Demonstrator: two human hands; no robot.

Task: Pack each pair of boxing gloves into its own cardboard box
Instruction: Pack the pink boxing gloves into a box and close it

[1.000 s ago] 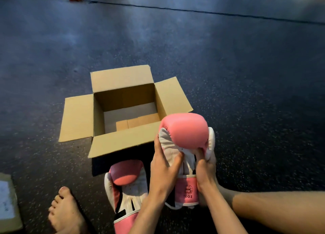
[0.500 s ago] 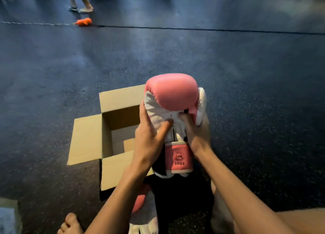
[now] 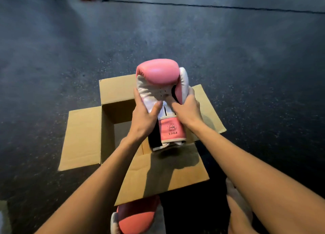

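Pink glove (image 3: pixel 159 93) held upright over the open cardboard box (image 3: pixel 84 137), left hand (image 3: pixel 144 119) and right hand (image 3: pixel 188 109) clasping its palm sides. Looks padded, light, squashy; grip mid-body. Second glove (image 3: pixel 137 216) on floor, near side.

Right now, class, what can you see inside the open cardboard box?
Inside the cardboard box only its bare walls and part of the floor show. The pink glove, held by the left hand and right hand, covers the rest.
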